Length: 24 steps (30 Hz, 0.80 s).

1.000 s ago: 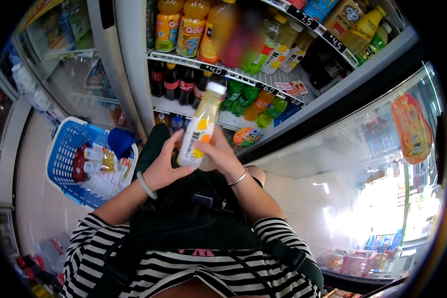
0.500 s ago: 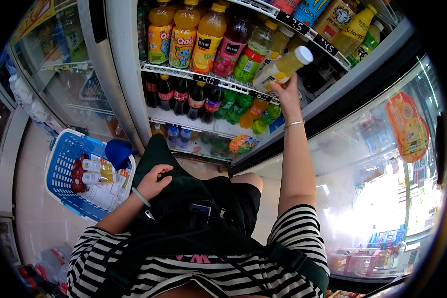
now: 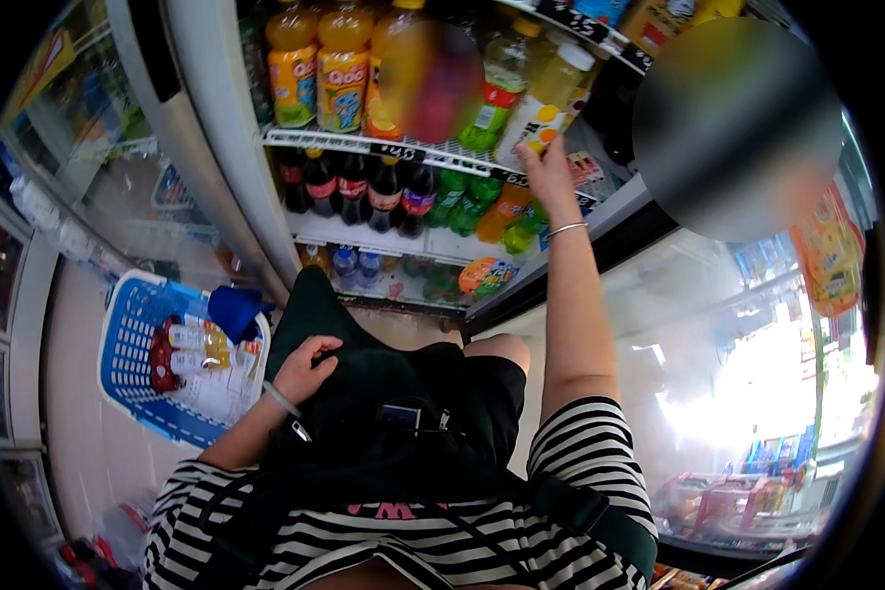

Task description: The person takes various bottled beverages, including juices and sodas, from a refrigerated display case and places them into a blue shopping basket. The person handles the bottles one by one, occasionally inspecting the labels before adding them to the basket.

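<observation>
My right hand [image 3: 551,175] grips the lower part of a juice bottle [image 3: 543,106] with a white cap, yellow contents and a pale label with orange fruit. It leans a little to the right at the shelf's front edge, beside a green-labelled bottle [image 3: 502,93]. Some fingers are hidden behind the bottle. Over my dark green apron [image 3: 329,320], my left hand [image 3: 308,368] holds nothing, its fingers loosely bent and apart.
Orange drink bottles [image 3: 341,84] and dark soda bottles [image 3: 353,192] fill the cooler shelves. The glass door [image 3: 659,305] stands open at right. A blue basket [image 3: 128,339] with bottles and a blue cap [image 3: 234,315] stands on the floor at left. Round blurs hide parts.
My right hand has moved left and slightly down with the juice bottle, which now stands more upright against the shelf. My left hand has stayed over the apron. The view has shifted slightly.
</observation>
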Available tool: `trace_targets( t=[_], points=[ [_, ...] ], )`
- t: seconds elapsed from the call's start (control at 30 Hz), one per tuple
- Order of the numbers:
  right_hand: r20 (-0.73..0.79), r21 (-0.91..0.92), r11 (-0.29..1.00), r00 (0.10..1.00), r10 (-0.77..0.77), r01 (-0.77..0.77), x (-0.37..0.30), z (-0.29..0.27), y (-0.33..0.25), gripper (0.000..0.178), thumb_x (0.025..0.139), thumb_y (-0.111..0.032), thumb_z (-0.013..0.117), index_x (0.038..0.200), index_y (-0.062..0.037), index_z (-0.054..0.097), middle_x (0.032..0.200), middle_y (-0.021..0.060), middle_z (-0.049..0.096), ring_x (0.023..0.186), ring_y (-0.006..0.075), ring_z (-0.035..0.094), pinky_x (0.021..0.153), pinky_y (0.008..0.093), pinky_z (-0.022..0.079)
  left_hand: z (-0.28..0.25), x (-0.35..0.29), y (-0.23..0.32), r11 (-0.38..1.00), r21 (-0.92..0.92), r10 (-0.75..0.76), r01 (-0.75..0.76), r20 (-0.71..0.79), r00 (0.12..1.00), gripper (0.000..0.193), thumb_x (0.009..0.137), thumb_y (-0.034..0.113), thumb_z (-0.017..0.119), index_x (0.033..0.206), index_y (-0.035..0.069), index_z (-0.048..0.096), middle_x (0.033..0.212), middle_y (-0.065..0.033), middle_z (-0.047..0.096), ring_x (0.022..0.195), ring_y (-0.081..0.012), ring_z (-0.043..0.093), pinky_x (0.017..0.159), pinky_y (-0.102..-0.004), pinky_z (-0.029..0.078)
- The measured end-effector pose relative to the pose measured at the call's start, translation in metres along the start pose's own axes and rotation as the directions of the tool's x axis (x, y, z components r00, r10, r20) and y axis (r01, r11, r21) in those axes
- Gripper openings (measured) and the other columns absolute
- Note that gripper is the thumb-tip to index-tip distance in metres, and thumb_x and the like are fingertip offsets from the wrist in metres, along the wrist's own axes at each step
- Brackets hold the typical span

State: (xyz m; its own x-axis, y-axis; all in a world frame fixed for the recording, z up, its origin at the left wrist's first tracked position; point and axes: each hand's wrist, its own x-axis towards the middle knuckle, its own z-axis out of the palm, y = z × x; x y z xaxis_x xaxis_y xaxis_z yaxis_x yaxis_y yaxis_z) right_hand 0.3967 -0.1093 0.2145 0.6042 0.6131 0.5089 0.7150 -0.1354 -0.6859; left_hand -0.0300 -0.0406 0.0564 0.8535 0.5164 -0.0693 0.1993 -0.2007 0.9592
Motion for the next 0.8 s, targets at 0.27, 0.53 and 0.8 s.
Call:
trace_targets(
  t=[0.27,0.53,0.8],
  points=[
    [0.154,-0.252,0.952,0.965,0.215,-0.172,0.027,-0.026,0.049,0.054,0.084,-0.03,0.053,0.126,-0.0022,0.032,0.117,0.0174,0.047,0.111,0.0254,0.044,0.095,0.0375,0.033,0.006,0.001,-0.013,0.999,-0.026,0.047,-0.046,0.013,0.999,0.025,0.079,0.008,0.055,0.104,0.005,0.054,0.1,-0.0076,0.053,0.091,-0.0159,0.054,0.081,-0.027,0.043],
    [0.177,0.025,0.987,0.972,0.152,-0.159,0.036,-0.013,0.04,0.052,0.086,-0.024,0.054,0.126,-0.0012,0.029,0.118,0.0135,0.046,0.1,0.0173,0.049,0.085,0.0288,0.041,-0.021,-0.023,-0.02,0.989,-0.058,0.102,-0.139,-0.418,0.903,0.016,0.077,0.001,0.05,0.088,0.006,0.059,0.087,-0.0054,0.058,0.083,-0.0148,0.055,0.075,-0.0244,0.043],
    [0.072,0.184,0.959,0.976,0.205,-0.215,0.018,-0.008,0.006,0.055,0.081,-0.024,0.06,0.123,-0.0039,0.03,0.118,0.0124,0.044,0.106,0.0211,0.046,0.084,0.0371,0.04,-0.185,-0.055,-0.166,0.807,0.096,-0.368,0.583,-0.69,0.623,0.019,0.075,0.007,0.054,0.092,0.004,0.061,0.085,-0.0102,0.062,0.077,-0.0188,0.06,0.07,-0.028,0.047]
  ],
)
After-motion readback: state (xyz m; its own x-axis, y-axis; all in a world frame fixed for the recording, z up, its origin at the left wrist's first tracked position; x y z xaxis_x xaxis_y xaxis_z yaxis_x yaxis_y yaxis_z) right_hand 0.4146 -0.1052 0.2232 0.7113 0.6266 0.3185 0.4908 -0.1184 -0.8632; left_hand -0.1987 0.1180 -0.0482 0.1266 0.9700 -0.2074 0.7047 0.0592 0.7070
